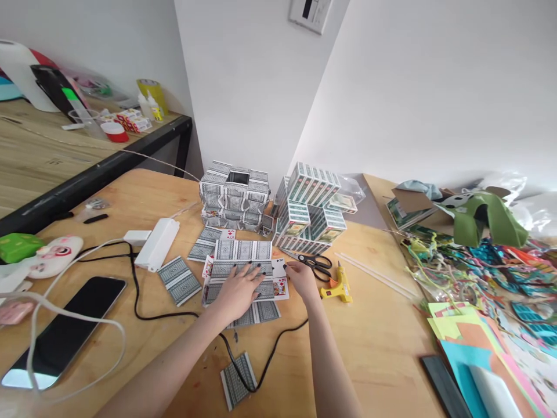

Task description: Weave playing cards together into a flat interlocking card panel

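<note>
My left hand (240,289) lies flat with its fingers spread on a panel of joined playing cards (243,251), most of them showing grey patterned backs. At the panel's right side, my right hand (302,278) has its fingers closed at the edge of a face-up playing card (277,268). Below that card, a red face card (281,288) sticks out. Behind the panel stands a box-like structure built of folded cards (235,197), with a square opening on top. Just beyond my right hand are black-handled scissors (319,264) and a yellow glue gun (339,285).
Stacked card boxes (300,220) stand at the back. Loose cards (179,280) lie to the left and another card (237,380) in front. A black cable (174,316) crosses the table near a phone (65,328). Clear glue sticks (376,276) and coloured paper (470,348) are at right.
</note>
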`<state>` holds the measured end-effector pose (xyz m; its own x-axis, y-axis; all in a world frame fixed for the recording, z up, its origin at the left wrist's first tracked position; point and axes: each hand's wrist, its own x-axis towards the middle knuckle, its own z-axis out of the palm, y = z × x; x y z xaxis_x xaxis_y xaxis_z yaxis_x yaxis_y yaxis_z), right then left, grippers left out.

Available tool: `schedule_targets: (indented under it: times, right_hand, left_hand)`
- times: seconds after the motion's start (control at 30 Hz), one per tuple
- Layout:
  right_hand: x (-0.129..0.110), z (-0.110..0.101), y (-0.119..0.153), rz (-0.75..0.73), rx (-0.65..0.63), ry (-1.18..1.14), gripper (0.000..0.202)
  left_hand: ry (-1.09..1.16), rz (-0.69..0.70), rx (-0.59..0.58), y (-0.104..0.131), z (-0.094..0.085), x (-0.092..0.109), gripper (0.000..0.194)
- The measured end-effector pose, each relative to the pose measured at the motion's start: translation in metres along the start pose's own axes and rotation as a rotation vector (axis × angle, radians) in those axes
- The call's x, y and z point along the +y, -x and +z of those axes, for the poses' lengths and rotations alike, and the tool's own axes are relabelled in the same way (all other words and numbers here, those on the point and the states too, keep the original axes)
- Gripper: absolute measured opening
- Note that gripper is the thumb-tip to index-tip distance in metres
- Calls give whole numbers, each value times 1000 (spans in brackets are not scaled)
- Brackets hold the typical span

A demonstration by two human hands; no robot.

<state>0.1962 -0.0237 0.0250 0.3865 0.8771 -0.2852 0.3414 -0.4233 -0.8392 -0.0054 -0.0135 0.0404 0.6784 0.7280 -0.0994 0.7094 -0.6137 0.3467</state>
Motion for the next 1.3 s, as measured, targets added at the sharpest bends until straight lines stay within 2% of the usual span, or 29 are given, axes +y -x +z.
schedule_targets:
  times: [0.17, 0.33, 0.6, 0.83, 1.0, 1.1, 1.3]
  right_hand:
    - [-8, 11, 7, -98, -40, 15, 24]
    - [-19, 24, 19, -158, 70, 134, 27]
    - [-25, 39, 27, -117, 173, 183, 23]
    - [-26, 46, 34, -121, 179, 89, 29]
    - [-27, 52, 41, -134, 141, 111, 38]
    - [-28, 55, 43, -132, 114, 192, 41]
    - [-32, 65, 51, -137, 144, 460, 43]
  left_hand:
    - [0, 13, 1, 2, 0, -1, 44]
    - [-14, 6, 44, 1, 6, 1, 40]
    - [15, 84, 40, -1, 3, -2, 42]
    - [54, 88, 3, -1, -1, -4, 43]
    - [57, 82, -6, 0, -4, -3, 43]
    - [53, 92, 11, 0, -5, -1, 42]
    - [116, 113, 26, 1, -5, -2, 44]
